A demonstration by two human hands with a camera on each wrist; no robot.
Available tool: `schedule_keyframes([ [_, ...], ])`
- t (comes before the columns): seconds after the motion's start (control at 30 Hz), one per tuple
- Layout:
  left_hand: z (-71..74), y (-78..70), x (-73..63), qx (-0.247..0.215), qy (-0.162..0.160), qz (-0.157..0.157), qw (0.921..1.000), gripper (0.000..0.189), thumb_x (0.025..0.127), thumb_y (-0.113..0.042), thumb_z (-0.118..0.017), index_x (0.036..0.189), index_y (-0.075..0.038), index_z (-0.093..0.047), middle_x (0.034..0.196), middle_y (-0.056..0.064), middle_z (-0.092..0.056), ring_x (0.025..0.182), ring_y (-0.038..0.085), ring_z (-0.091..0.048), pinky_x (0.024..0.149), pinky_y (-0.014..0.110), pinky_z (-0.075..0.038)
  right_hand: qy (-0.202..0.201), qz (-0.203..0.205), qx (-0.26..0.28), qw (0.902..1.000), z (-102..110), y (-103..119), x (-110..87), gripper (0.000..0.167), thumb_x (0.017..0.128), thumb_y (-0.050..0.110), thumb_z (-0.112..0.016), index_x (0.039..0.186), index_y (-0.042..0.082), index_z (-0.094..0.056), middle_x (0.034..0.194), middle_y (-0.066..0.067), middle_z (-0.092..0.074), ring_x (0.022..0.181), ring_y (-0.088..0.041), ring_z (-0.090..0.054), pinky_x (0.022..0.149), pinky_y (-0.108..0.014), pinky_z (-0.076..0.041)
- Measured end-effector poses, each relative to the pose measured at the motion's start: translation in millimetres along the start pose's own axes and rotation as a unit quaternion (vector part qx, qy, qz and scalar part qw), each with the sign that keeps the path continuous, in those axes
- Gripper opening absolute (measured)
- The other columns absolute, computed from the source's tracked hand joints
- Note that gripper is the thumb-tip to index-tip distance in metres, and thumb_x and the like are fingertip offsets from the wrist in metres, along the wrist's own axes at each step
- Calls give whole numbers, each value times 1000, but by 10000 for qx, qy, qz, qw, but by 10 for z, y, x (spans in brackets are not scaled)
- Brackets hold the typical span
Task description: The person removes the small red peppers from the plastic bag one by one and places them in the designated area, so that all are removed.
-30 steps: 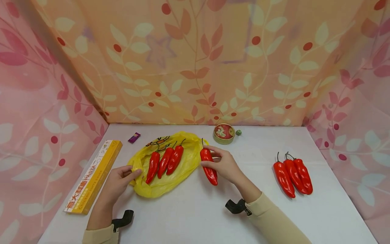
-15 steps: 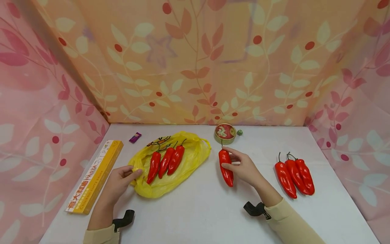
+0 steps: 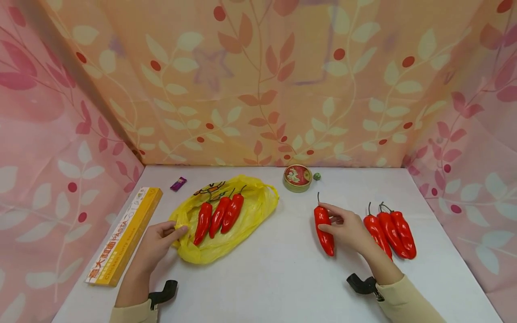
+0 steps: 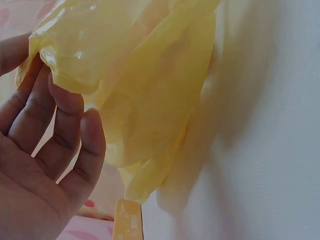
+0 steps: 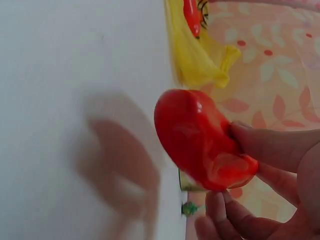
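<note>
My left hand pinches the near left edge of a yellow plastic bag, which lies spread with its mouth held up. Three glossy red chili peppers rest side by side in it, dark stems pointing away from me. In the left wrist view, thin plastic is caught at the fingertips. My right hand grips another red chili pepper between thumb and fingers, stem up. The right wrist view shows this pepper above the table, casting a shadow. Three more peppers lie together on the right, one partly behind my right hand.
A yellow and white pasta box lies along the left side. Toward the back are a small purple packet, a round red-lidded tin and a little green ball. Patterned cloth walls in the white table.
My right hand has carried its chili pepper rightward, away from the bag and toward the group on the right. The left hand keeps its place on the bag.
</note>
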State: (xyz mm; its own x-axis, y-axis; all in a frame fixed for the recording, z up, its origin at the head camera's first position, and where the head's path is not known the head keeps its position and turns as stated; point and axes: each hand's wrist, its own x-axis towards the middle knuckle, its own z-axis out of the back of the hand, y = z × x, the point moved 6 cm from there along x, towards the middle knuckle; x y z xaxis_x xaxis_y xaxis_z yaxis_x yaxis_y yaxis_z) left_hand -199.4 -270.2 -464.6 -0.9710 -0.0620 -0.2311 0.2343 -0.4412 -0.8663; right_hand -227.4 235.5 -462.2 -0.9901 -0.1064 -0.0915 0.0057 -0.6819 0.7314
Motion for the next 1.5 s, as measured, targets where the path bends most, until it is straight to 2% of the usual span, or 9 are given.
schedule_keyframes([
  [0.13,4,14,-3,-16,-2,43,10000,46,94,-39,-71,120,0,-68,94,5,-71,82,15,-59,72,24,-54,-60,-89,-188,9998,114,-108,-51,62,90,27,-77,148,23,-52,131,-19,-61,109,-33,-62,80,-41,-59],
  [0.33,5,16,-5,37,-30,24,10000,46,94,-40,-71,118,-1,-68,93,5,-70,82,15,-58,71,25,-53,42,-133,-461,9988,258,-276,-142,65,90,33,-76,149,22,-50,129,-19,-62,108,-33,-62,78,-40,-59],
  [0.57,-5,-2,1,17,-53,-32,10000,45,93,-41,-72,114,-1,-69,88,6,-67,80,16,-56,66,26,-51,-335,0,-1161,9927,480,-451,-278,65,87,29,-80,146,18,-54,105,-13,-67,96,-27,-59,69,-35,-56],
  [0.83,0,8,-10,85,-47,90,9999,46,93,-41,-72,116,-1,-68,89,5,-68,82,16,-56,68,26,-51,-335,-104,-1397,9896,503,-528,-282,67,86,26,-81,145,15,-53,81,-6,-56,76,-22,-51,56,-30,-47],
  [0.9,2,11,-8,95,-48,68,9999,46,93,-41,-72,116,-1,-68,90,5,-68,82,16,-56,68,26,-51,-350,-62,-1385,9897,509,-533,-283,67,86,24,-81,145,11,-53,86,-11,-58,73,-21,-52,56,-30,-48],
  [0.97,8,12,-1,84,-61,40,9999,45,93,-41,-72,114,-1,-68,89,5,-67,81,17,-55,67,26,-50,-389,-25,-1373,9898,517,-544,-282,67,85,23,-81,145,9,-52,101,-19,-60,74,-22,-54,57,-31,-51],
  [1.1,12,4,7,79,-74,-24,9999,44,93,-41,-72,112,-1,-69,86,6,-65,80,17,-55,65,26,-48,-384,-41,-1357,9900,536,-580,-276,70,85,25,-81,145,5,-50,132,-30,-47,81,-23,-56,60,-32,-55],
  [1.5,12,-2,-14,45,-65,-78,9999,44,94,-40,-71,113,0,-69,89,5,-69,80,16,-57,69,26,-52,-203,-221,-1363,9902,533,-584,-280,72,83,25,-83,144,5,-50,126,-28,-50,76,-21,-51,57,-29,-50],
])
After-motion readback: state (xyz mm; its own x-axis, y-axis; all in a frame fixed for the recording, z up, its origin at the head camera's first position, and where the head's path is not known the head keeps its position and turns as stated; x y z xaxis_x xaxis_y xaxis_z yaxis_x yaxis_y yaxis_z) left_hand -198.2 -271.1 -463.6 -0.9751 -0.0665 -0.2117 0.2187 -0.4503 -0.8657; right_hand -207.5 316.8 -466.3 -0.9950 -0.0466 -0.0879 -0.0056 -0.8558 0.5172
